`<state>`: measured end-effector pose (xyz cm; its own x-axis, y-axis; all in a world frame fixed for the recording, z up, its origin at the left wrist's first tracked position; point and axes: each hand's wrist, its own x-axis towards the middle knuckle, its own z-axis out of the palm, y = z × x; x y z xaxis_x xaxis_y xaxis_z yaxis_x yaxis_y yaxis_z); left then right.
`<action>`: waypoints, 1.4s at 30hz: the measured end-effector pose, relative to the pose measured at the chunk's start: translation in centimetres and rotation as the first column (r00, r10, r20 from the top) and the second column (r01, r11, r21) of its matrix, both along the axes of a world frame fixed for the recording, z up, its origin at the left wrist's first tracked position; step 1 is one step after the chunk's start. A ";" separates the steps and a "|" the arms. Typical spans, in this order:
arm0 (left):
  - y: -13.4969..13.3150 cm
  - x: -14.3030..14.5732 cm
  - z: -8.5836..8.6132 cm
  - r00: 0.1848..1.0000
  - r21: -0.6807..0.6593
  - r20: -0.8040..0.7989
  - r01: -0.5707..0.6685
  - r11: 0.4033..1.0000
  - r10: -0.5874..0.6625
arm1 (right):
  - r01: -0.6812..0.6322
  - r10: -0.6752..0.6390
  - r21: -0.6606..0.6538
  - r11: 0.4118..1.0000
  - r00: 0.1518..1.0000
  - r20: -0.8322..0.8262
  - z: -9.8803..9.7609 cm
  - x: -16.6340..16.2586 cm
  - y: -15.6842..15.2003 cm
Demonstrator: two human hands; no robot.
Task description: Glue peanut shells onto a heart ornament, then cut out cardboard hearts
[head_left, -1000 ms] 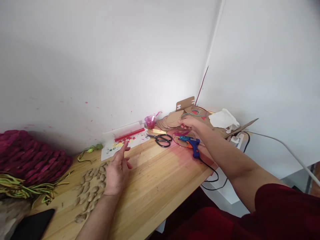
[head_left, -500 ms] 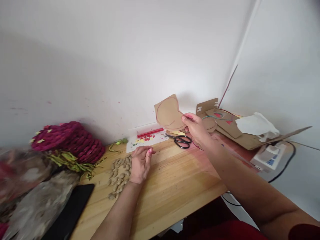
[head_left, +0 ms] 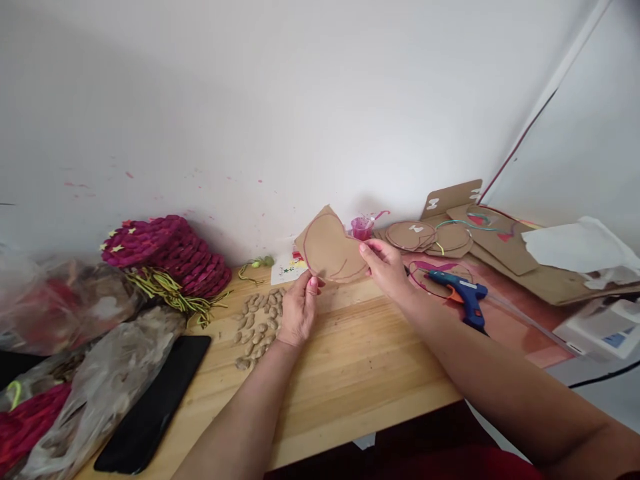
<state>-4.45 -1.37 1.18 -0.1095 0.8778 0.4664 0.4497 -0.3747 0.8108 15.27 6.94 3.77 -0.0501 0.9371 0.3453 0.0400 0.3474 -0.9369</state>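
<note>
The cardboard piece [head_left: 330, 247], which carries a curved drawn line, is now held by both hands, above the surface [head_left: 350, 380] and in front of the wall [head_left: 280, 120]. Half a second ago, only the right hand [head_left: 393, 273] was holding it, while the left hand [head_left: 299, 310] was apart from it. Now the left grip pinches the lower left edge, and the right grip pinches the right edge between thumb and fingers. This change means, I judge, that the piece is steadier, and that neither hand is free. The peanuts [head_left: 257, 327] lie beside the left hand. Near the right hand are the glue gun [head_left: 465, 290] and, farther back, the other cardboard pieces [head_left: 410, 233] and a pink cup [head_left: 361, 228].
</note>
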 end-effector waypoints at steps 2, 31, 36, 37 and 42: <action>-0.1 0.1 0.2 0.998 -0.033 0.069 0.009 0.999 -0.007 | -0.010 0.007 0.092 0.996 0.999 0.032 0.2 0.2 -0.2; 0.7 0.3 2.3 0.646 -0.122 0.752 -0.055 0.991 0.129 | -0.342 0.326 -0.138 0.929 0.937 -0.128 0.9 -0.8 -1.3; 1.2 0.6 2.6 0.720 -0.200 0.690 0.089 0.976 0.075 | -0.291 0.249 -0.188 0.938 0.943 -0.219 1.3 -0.7 -1.1; 1.3 0.8 2.5 0.725 -0.199 0.685 0.097 0.975 0.068 | -0.283 0.233 -0.201 0.938 0.943 -0.239 1.4 -0.7 -1.1; 1.4 2.0 1.9 0.641 -0.131 0.761 0.009 0.991 0.094 | -0.387 0.342 -0.281 0.878 0.919 -0.197 0.9 -1.1 -1.4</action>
